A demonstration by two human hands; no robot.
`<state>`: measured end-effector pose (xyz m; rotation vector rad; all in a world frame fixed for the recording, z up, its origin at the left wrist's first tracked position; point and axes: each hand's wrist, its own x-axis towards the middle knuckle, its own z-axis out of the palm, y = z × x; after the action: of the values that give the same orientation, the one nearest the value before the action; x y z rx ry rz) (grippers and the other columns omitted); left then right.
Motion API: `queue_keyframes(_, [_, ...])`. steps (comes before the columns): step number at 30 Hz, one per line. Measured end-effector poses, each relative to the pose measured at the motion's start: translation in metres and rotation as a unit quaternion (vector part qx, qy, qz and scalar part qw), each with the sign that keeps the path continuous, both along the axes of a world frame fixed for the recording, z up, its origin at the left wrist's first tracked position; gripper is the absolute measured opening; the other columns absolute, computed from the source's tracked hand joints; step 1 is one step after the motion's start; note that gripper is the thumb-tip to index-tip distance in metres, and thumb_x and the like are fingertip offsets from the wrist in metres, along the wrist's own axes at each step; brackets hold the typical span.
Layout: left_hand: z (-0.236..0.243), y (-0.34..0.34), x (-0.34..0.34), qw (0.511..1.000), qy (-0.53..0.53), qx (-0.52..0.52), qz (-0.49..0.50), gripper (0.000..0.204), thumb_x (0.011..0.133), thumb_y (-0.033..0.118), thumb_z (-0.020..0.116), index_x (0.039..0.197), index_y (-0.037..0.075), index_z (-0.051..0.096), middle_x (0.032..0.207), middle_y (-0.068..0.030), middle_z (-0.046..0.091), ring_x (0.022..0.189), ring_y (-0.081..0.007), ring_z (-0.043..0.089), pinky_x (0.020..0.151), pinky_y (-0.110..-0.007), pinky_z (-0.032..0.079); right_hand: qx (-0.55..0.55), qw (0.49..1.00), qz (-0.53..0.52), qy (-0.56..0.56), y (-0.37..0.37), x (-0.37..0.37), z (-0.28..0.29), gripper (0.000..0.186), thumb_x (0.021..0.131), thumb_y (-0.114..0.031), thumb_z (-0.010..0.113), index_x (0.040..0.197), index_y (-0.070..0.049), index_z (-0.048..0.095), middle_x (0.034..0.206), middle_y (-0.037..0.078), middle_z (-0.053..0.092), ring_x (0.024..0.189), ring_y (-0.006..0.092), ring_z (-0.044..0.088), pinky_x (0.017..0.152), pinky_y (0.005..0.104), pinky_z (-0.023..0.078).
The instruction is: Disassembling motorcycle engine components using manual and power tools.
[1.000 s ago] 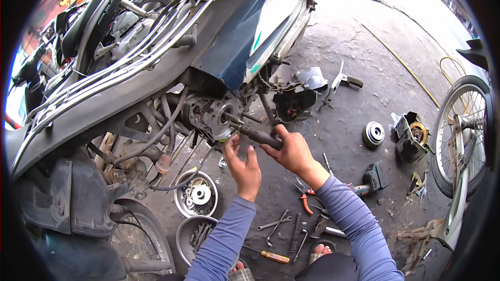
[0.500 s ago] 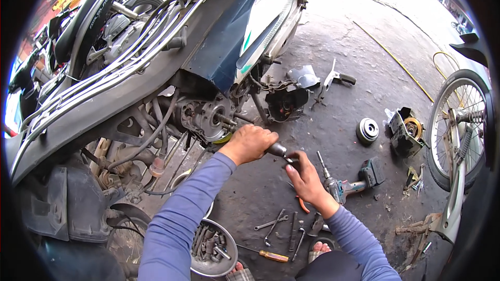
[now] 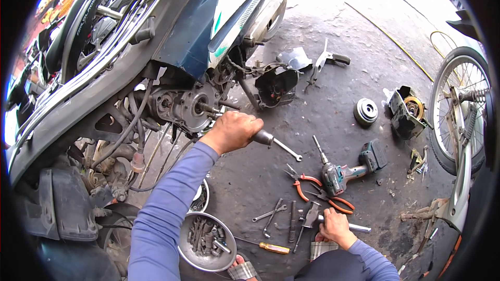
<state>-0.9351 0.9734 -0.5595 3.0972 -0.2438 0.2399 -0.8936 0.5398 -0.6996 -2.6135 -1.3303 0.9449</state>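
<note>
Gripping a dark-handled tool, the left hand keeps its grip clamped around the handle, just beside the motorbike's engine hub. The right hand rests low on the concrete floor, its grip closed on a metal rod, near orange-handled pliers, a cordless drill and loose wrenches.

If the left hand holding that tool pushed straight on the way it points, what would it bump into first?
Most likely the round metal engine cover on the scooter's side. The left hand points the tool up and left at the short shaft sticking out of that cover, though depth is hard to judge.
</note>
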Motion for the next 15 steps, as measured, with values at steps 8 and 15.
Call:
queue_keyframes(8, [-0.006,-0.001,-0.001,1.0,-0.006,0.009,0.003,0.016,0.068,0.009,0.066,0.081,0.012,0.056,0.072,-0.0037,0.059,0.073,-0.0242,0.064,0.063,-0.038,0.05,0.49,0.475,-0.406,0.608,0.176,-0.001,0.043,0.02,0.087,-0.015,0.061,0.075,-0.01,0.047,0.056,-0.001,0.038,0.048,0.0117,0.042,0.047,0.0311,0.037])
queue_keyframes(15, [-0.01,0.001,0.001,0.999,-0.034,0.008,-0.01,0.018,0.065,0.009,0.066,0.079,0.012,0.056,0.069,-0.0031,0.057,0.069,-0.023,0.064,0.06,-0.038,0.049,0.561,0.398,-0.362,0.629,0.192,0.01,0.086,0.025,0.092,-0.022,0.052,0.071,-0.014,0.04,0.052,-0.005,0.031,0.04,0.0079,0.031,0.042,0.0283,0.033])
